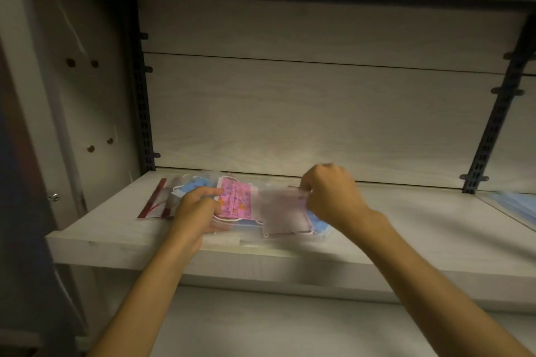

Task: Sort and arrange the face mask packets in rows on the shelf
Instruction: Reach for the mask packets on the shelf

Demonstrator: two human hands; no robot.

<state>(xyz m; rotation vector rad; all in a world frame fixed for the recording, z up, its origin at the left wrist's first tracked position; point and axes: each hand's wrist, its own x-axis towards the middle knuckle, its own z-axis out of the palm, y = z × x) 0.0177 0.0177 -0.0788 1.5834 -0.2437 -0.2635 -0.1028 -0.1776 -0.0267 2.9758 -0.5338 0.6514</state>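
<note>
A loose pile of face mask packets lies on the pale wooden shelf (406,226), left of centre. On top is a pink patterned packet (236,200), with blue packets (185,186) under and beside it. My left hand (197,206) rests on the pile's left part, fingers curled on the pink packet's edge. My right hand (330,197) pinches the upper right edge of a pale mauve packet (281,213), which looks blurred. A blue mask corner (320,226) shows beneath it.
A clear bag with red trim (155,200) lies at the pile's left end. More blue packets (519,206) sit on the neighbouring shelf at far right. Dark slotted uprights (143,101) (499,113) frame the bay; a lower shelf (275,327) is below.
</note>
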